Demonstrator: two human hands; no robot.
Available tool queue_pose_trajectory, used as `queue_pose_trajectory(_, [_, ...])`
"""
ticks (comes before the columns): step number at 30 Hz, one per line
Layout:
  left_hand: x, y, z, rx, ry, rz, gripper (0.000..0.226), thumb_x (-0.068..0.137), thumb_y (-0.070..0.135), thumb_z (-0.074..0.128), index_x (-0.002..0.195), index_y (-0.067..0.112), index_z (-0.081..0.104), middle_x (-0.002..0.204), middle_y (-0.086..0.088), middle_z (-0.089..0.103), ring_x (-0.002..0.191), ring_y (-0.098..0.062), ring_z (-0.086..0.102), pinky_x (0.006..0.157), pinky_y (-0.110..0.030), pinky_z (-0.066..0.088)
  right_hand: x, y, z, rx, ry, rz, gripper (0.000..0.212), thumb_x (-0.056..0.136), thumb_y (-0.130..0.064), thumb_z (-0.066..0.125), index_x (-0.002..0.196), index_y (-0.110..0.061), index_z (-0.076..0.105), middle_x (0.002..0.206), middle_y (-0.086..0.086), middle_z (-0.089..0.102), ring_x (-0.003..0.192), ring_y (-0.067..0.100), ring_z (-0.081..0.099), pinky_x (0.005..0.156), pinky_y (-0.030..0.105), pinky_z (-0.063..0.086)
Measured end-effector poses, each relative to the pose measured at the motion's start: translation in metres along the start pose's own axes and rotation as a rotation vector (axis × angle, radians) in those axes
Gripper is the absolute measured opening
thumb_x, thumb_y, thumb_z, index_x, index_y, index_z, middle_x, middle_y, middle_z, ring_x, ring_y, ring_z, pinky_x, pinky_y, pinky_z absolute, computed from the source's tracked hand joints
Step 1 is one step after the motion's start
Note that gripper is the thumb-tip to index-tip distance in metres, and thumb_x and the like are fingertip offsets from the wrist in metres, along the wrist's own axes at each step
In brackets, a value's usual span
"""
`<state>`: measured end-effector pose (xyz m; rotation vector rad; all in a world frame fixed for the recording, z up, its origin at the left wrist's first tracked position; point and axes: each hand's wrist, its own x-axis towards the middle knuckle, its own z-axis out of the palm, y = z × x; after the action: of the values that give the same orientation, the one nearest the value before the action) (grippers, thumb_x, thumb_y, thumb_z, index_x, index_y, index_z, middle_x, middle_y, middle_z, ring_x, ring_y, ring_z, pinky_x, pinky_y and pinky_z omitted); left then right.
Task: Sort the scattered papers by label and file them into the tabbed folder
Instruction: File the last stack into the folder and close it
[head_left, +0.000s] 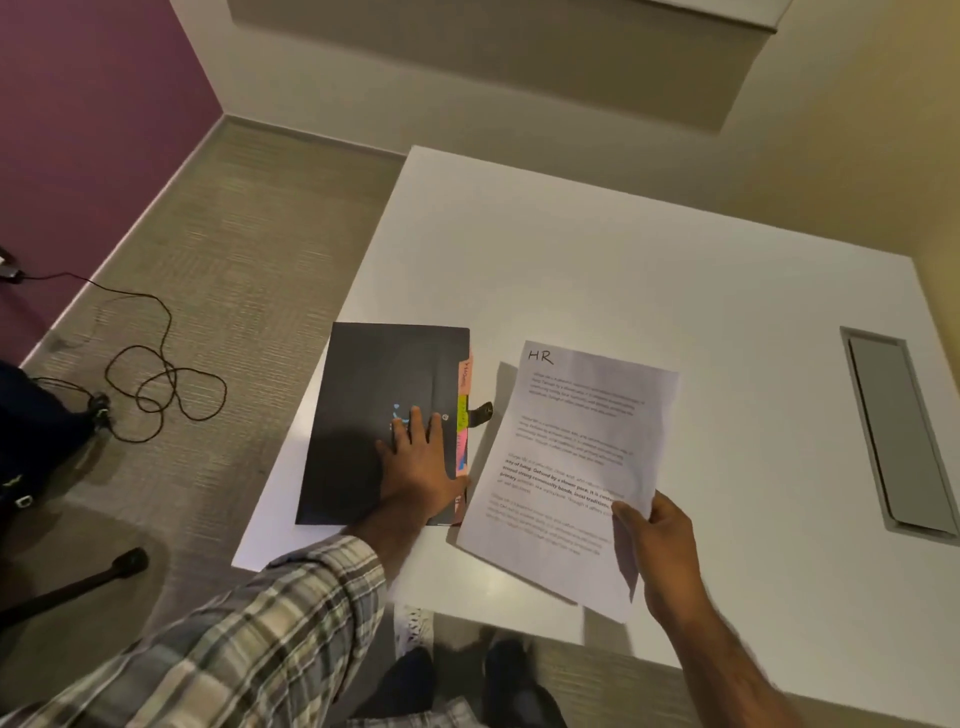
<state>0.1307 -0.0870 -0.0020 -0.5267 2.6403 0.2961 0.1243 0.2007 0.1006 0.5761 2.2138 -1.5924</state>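
Observation:
A black tabbed folder (363, 405) lies closed on the near left of the white table (649, 270). Pink, green and other coloured tabs (463, 415) stick out along its right edge, beside a black clasp strap (482, 413). My left hand (418, 467) rests flat on the folder's cover, fingers straight, thumb at the tabbed edge. My right hand (654, 540) pinches the lower right edge of a sheaf of printed papers (571, 452). The top sheet is marked "HR" at its upper left, and the sheaf is lifted just right of the folder.
A grey cable hatch (893, 431) is set into the table at the right. On the carpet at left lie a looped black cable (156, 384), a dark bag (36, 415) and a chair leg (78, 582). My shoes (467, 670) show below the table's near edge.

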Motion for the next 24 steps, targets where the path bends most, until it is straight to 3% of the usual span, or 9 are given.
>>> queue_pose_trajectory(8, [0.003, 0.014, -0.006, 0.056, 0.031, 0.006, 0.091, 0.091, 0.057, 0.059, 0.159, 0.013, 0.017, 0.166, -0.017, 0.019, 0.150, -0.043, 0.024, 0.115, -0.053, 0.037, -0.007, -0.003, -0.001, 0.043, 0.021, 0.032, 0.021, 0.096, -0.005, 0.061, 0.115, -0.011, 0.067, 0.101, 0.001, 0.076, 0.089, 0.018, 0.074, 0.069, 0.024, 0.056])
queue_pose_trajectory(11, [0.006, 0.019, -0.005, 0.072, 0.013, -0.013, 0.089, 0.092, 0.052, 0.060, 0.159, 0.012, 0.015, 0.165, -0.017, 0.019, 0.149, -0.045, 0.025, 0.113, -0.051, 0.041, -0.007, -0.003, -0.003, 0.058, 0.035, 0.040, 0.023, 0.096, -0.004, 0.061, 0.116, -0.013, 0.066, 0.101, -0.002, 0.074, 0.088, 0.015, 0.072, 0.065, 0.019, 0.053])
queue_pose_trajectory(16, [0.008, 0.031, 0.007, 0.200, -0.004, -0.008, 0.080, 0.099, 0.025, 0.052, 0.162, 0.016, 0.004, 0.166, -0.025, 0.014, 0.145, -0.056, 0.028, 0.102, -0.059, 0.047, -0.004, 0.002, -0.007, 0.050, 0.042, 0.064, 0.025, 0.096, -0.005, 0.062, 0.120, -0.011, 0.065, 0.103, 0.000, 0.075, 0.091, 0.019, 0.073, 0.069, 0.025, 0.055])
queue_pose_trajectory(19, [0.009, 0.039, 0.010, 0.225, 0.021, -0.013, 0.079, 0.099, 0.012, 0.052, 0.162, 0.018, 0.005, 0.162, -0.032, 0.022, 0.138, -0.058, 0.039, 0.092, -0.059, 0.055, -0.002, 0.004, -0.011, 0.045, 0.046, 0.071, 0.025, 0.096, -0.005, 0.062, 0.120, -0.011, 0.065, 0.104, 0.001, 0.075, 0.091, 0.021, 0.073, 0.070, 0.026, 0.056])
queue_pose_trajectory(24, [0.019, 0.045, -0.005, 0.276, 0.067, 0.032, 0.073, 0.098, 0.006, 0.048, 0.160, 0.013, 0.011, 0.148, -0.035, 0.041, 0.109, -0.053, 0.064, 0.073, -0.043, 0.062, 0.003, 0.007, -0.017, 0.042, 0.047, 0.078, 0.024, 0.096, -0.007, 0.062, 0.119, -0.013, 0.066, 0.108, 0.003, 0.075, 0.093, 0.022, 0.073, 0.074, 0.029, 0.057])
